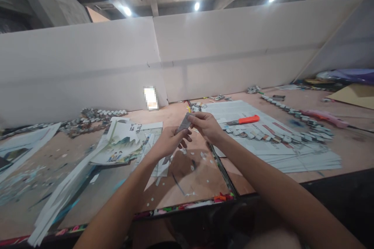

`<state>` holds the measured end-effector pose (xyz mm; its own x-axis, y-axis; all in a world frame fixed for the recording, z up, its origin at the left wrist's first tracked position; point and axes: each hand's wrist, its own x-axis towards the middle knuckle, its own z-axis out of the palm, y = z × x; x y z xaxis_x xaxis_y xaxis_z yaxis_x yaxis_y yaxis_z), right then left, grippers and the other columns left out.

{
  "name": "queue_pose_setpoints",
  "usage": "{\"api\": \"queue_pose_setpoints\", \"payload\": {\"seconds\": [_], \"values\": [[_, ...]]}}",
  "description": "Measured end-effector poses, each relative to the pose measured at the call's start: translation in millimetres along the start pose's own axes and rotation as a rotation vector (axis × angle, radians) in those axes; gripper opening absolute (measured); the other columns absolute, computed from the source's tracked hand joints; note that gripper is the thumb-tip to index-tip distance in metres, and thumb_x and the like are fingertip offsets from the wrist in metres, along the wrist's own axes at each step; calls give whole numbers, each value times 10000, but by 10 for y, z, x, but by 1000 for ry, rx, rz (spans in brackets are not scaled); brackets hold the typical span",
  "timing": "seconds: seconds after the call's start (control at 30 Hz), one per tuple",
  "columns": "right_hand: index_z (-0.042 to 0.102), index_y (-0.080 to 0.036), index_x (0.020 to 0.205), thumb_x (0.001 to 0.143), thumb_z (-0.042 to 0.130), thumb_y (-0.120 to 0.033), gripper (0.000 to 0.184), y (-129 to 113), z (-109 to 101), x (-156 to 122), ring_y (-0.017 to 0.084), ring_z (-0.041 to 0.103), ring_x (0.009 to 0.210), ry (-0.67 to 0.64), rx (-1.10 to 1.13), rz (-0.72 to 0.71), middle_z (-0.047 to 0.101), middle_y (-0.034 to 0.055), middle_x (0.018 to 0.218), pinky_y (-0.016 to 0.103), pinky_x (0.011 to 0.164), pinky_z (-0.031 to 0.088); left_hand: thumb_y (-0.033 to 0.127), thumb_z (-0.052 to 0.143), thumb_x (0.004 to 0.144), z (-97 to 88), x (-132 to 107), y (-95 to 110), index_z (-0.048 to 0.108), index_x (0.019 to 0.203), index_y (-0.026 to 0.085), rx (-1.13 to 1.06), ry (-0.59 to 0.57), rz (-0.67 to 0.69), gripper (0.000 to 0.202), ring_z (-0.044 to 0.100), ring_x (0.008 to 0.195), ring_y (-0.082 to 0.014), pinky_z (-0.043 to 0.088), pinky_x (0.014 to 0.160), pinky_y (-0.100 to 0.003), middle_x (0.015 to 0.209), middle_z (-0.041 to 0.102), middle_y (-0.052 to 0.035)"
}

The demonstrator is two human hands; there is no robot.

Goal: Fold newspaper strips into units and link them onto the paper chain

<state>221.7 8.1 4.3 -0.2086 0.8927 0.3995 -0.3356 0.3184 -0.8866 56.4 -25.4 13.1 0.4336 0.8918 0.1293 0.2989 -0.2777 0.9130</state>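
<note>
In front of me, above the table, a small folded strip of grey printed paper (184, 122) is held between both hands. My right hand (208, 126) pinches its upper end between thumb and fingers. From below, my left hand (168, 142) grips the lower end, its thumb along the paper and the other fingers curled. Left of my hands lie printed paper sheets (124, 146) and cut paper strips (68, 186). To the right, an orange utility knife (248, 119) rests on newspaper sheets (230, 109), near a chain of folded paper links (280, 138).
A pink glue gun (324, 118) with a cord lies on the right. More woven paper chains (93, 116) are heaped at the back left. White panels (233, 46) stand behind the table. A dark gap (220, 167) filled with scraps runs between the tabletops.
</note>
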Motion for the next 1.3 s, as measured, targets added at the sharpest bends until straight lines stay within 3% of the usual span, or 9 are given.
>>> {"api": "queue_pose_setpoints", "payload": {"seconds": [0.53, 0.8, 1.0, 1.2, 1.3], "values": [[698, -171, 673, 665, 756, -398, 234, -38, 33, -11, 101, 475, 576, -4, 38, 28, 546, -11, 591, 271, 586, 387, 440, 501, 856, 16, -9, 22, 627, 833, 122, -21, 20, -25, 343, 599, 565, -131, 489, 550, -267, 793, 672, -77], [660, -170, 708, 739, 651, -523, 354, -6, 36, -10, 112, 489, 585, 0, -45, 9, 558, 3, 623, 269, 579, 396, 427, 498, 862, 15, -8, 43, 618, 817, 127, -36, 36, -15, 326, 591, 550, -120, 481, 544, -255, 789, 676, -75], [580, -162, 577, 807, 579, -499, 408, 48, 65, -67, 107, 462, 564, -173, -235, 15, 496, -17, 544, 271, 609, 382, 459, 487, 863, 0, 3, 29, 626, 763, 116, -26, 75, 4, 384, 584, 515, -116, 455, 509, -243, 745, 675, -76], [644, -175, 697, 783, 613, -477, 316, 47, 54, -29, 117, 496, 620, -44, -89, -15, 572, 10, 698, 276, 637, 414, 446, 496, 860, 19, -6, 68, 631, 845, 116, -32, 65, 1, 356, 604, 545, -127, 478, 533, -260, 827, 689, -94], [626, -170, 673, 786, 614, -473, 323, 59, 66, -41, 111, 483, 586, -106, -66, 18, 556, 2, 656, 274, 619, 408, 448, 495, 861, 25, -11, 69, 634, 813, 112, -32, 74, -8, 367, 600, 532, -122, 473, 522, -250, 809, 689, -94]]}}
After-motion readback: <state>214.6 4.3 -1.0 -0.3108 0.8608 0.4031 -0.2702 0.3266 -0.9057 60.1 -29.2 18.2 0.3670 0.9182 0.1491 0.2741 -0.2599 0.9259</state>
